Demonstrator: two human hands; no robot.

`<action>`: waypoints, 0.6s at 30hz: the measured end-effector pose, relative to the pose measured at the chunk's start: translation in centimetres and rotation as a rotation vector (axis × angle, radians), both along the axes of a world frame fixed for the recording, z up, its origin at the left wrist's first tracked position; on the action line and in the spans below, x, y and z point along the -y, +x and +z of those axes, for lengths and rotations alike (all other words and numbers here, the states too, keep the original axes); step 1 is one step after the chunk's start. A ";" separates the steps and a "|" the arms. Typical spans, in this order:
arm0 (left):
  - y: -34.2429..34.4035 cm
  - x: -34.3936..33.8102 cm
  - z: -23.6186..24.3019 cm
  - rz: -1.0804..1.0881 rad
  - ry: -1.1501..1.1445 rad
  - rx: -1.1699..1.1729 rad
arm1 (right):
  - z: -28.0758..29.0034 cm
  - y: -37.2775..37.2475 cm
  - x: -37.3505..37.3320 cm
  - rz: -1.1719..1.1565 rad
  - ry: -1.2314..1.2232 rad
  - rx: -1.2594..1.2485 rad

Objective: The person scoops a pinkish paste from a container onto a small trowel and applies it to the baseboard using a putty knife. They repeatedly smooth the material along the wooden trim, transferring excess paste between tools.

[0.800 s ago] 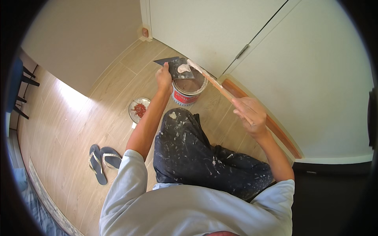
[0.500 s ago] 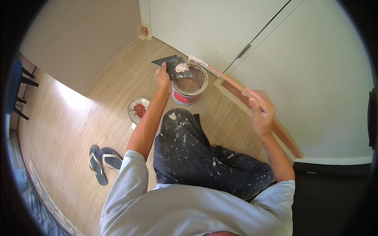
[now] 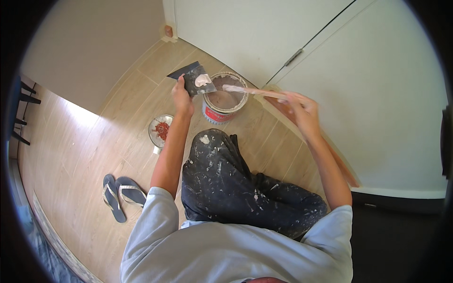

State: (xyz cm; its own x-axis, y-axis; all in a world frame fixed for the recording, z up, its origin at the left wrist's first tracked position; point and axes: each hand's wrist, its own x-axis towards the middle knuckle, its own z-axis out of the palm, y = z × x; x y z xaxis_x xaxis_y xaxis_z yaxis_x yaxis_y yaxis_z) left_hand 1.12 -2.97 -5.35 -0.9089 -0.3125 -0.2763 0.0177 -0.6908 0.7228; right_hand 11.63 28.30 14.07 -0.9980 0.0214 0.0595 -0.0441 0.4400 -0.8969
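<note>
My left hand [image 3: 182, 98] is closed on a dark, paint-flecked putty knife [image 3: 190, 86] with a lump of pale pinkish paste [image 3: 203, 80] on its blade. A second dark flat edge shows behind it; I cannot tell if it is a separate blade. The knife's corner is at the left rim of a round can [image 3: 216, 114] with a red label and greyish-pink paste inside. In my right hand [image 3: 302, 111], fingers closed, is a long wooden stick [image 3: 259, 91]. Its paste-coated tip hangs over the can's mouth, a little blurred.
A round dish [image 3: 155, 137] with red bits stands left of the can. Dark flip-flops [image 3: 123, 191] lie farther left. White panels [image 3: 330, 94] rise at the right, above a taped reddish-brown strip [image 3: 347, 170]. A beige panel [image 3: 94, 52] stands at the far left.
The stick's tip has swung from the can's far rim in over its mouth, and my right hand has moved slightly up and left. My left hand and the putty knife have shifted left.
</note>
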 end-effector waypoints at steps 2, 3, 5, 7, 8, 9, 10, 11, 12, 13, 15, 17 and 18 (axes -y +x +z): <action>0.4 0.6 0.3 -0.032 0.018 -0.057 | -3.4 -2.6 0.7 0.100 0.083 -0.012; 0.8 0.8 0.8 -0.049 0.023 -0.084 | -5.5 -4.0 1.1 0.158 0.149 -0.029; 1.8 0.9 1.8 -0.069 0.027 -0.089 | -8.2 -5.8 3.5 0.197 0.274 -0.082; 2.5 1.5 2.0 -0.079 0.018 -0.124 | -9.9 -7.5 6.0 0.255 0.425 -0.185; 2.8 1.7 2.1 -0.088 0.024 -0.125 | -10.6 -8.2 6.6 0.281 0.501 -0.237; 3.1 2.0 2.1 -0.089 0.028 -0.128 | -11.4 -8.8 7.0 0.286 0.486 -0.243; 3.3 2.2 2.2 -0.091 0.033 -0.132 | -12.2 -9.4 7.4 0.290 0.472 -0.249; 3.4 2.3 2.2 -0.100 0.028 -0.136 | -12.9 -10.0 7.7 0.294 0.458 -0.255; 3.7 2.6 1.8 -0.099 0.022 -0.135 | -13.0 -10.7 8.0 0.324 0.461 -0.187; 3.8 2.6 1.8 -0.102 0.023 -0.139 | -12.7 -11.4 7.6 0.351 0.472 -0.120; 3.9 2.6 2.0 -0.086 0.020 -0.131 | -12.0 -12.2 7.1 0.347 0.400 0.080; 3.9 2.8 2.2 -0.077 0.029 -0.137 | -11.1 -12.5 6.7 0.280 0.229 0.344; 3.8 2.7 2.2 -0.076 0.023 -0.136 | -11.0 -12.4 6.2 0.247 0.161 0.344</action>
State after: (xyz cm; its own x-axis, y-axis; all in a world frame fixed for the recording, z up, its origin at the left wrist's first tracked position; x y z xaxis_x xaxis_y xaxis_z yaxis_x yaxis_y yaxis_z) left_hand 4.96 -5.69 -3.16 -0.9591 -0.2365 -0.1553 0.0616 -0.7105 0.7010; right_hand -0.82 22.08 3.09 -0.9342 -0.2023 -0.2939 0.1236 0.5892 -0.7985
